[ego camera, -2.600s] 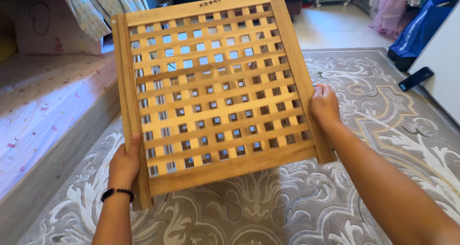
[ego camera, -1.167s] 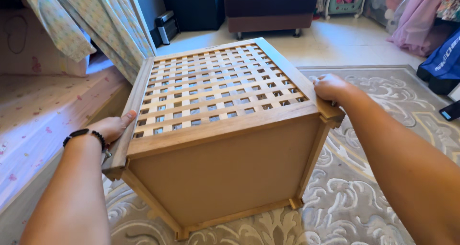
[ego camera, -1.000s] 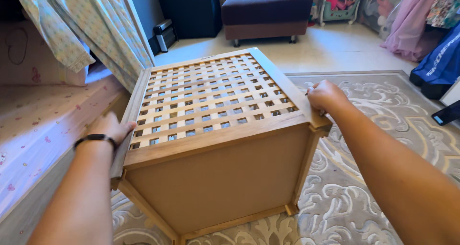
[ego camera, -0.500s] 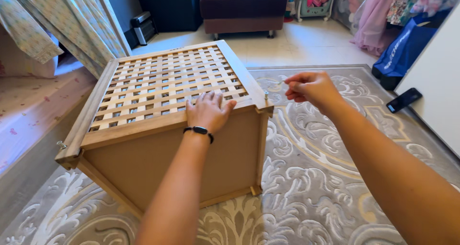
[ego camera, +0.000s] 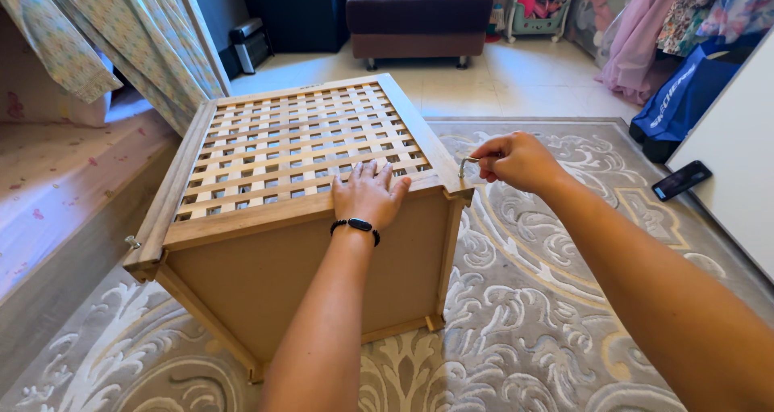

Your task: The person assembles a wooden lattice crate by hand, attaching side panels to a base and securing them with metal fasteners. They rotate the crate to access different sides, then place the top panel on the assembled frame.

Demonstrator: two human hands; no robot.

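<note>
A wooden box with a lattice top [ego camera: 274, 150] stands on a grey patterned rug [ego camera: 564, 315]. My left hand [ego camera: 369, 193] lies flat on the near edge of the lattice top, fingers spread, a black band on the wrist. My right hand [ego camera: 512, 160] is beside the box's near right corner, pinching a small bent metal key [ego camera: 467, 164] whose tip is at that corner. A small metal bolt [ego camera: 131, 241] sticks out of the near left corner.
A bed with a floral sheet [ego camera: 56, 178] and hanging curtains [ego camera: 137, 33] is on the left. A dark ottoman [ego camera: 419, 13] stands behind. A phone [ego camera: 682, 180] lies on the rug at right, near a white panel [ego camera: 734, 138] and blue bag [ego camera: 677, 97].
The box was tipped down from held upright onto the rug. My left hand moved from its left edge onto the top; my right hand left the right edge and now holds the key.
</note>
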